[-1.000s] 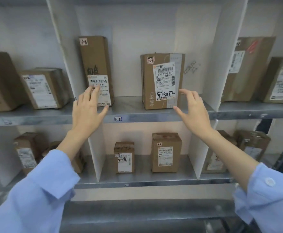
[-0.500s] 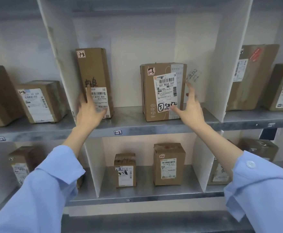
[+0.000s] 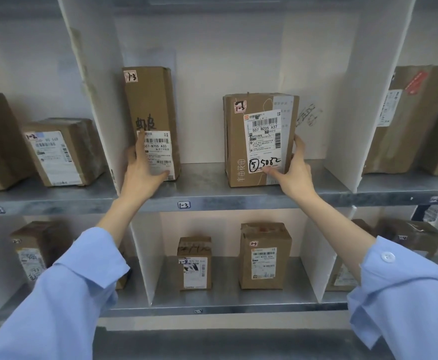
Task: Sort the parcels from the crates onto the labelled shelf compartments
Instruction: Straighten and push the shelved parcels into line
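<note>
Brown cardboard parcels stand in the middle compartment of the upper shelf (image 3: 212, 196), whose front edge carries a small tag (image 3: 184, 205) reading 1-3. At centre left of the frame a tall narrow box (image 3: 151, 105) stands upright just beside the white divider (image 3: 93, 74). The left hand (image 3: 141, 175) lies against its lower front, fingers spread over the white shipping label, index finger pointing up and thumb reaching along the bottom edge of the box; the hand presses flat on the box and does not close around it. At centre right a wider box (image 3: 260, 139) stands upright, well apart from the tall one, with a handwritten 1-3 sticker at its top left corner. The right hand (image 3: 294, 175) holds its lower right corner, thumb on the front face below the label and fingers wrapped around the right side. Both forearms come up from blue sleeves at the bottom corners of the frame. Below, in the middle of the lower shelf (image 3: 225, 305), two smaller boxes stand side by side. More parcels fill the neighbouring compartments at both edges.
</note>
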`<act>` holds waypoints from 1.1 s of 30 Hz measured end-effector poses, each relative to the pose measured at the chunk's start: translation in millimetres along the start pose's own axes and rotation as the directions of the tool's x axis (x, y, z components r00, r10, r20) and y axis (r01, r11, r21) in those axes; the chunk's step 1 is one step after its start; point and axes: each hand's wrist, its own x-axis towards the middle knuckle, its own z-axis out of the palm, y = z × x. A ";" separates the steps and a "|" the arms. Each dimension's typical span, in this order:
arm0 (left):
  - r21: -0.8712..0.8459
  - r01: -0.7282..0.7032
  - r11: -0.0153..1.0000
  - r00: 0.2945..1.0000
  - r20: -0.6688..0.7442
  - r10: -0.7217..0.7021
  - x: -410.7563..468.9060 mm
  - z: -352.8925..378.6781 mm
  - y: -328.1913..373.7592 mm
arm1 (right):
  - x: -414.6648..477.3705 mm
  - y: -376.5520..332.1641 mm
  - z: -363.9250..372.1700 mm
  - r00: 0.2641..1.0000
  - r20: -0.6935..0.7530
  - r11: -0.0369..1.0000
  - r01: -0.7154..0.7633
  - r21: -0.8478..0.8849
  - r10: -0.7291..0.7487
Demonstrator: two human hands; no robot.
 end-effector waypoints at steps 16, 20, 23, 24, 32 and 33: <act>-0.092 -0.062 0.994 0.995 0.074 0.069 4.5 23.5 10.0 | 4.8 22.7 -28.2 0.997 -0.061 0.999 -0.037 -0.027 0.036; -0.047 -0.081 0.996 0.995 0.061 0.084 1.6 14.6 11.4 | 1.3 21.9 -33.3 0.998 -0.054 0.999 -0.010 -0.050 0.008; 0.020 -0.093 0.995 0.994 0.052 0.092 -7.8 4.7 18.0 | -6.3 18.1 -43.2 0.998 -0.053 0.995 0.038 -0.095 -0.043; 0.052 -0.112 0.992 0.993 0.055 0.109 -11.2 1.2 20.2 | -9.3 17.5 -46.5 0.996 -0.051 0.990 0.068 -0.126 -0.075; 0.346 -0.215 0.913 0.974 0.012 0.225 -54.3 -40.3 34.6 | -40.5 -8.6 -52.1 0.930 0.008 0.759 0.306 -0.575 -0.368; 0.382 -0.207 0.901 0.974 -0.005 0.226 -61.1 -47.5 35.4 | -43.6 -14.8 -46.7 0.924 0.025 0.750 0.324 -0.577 -0.381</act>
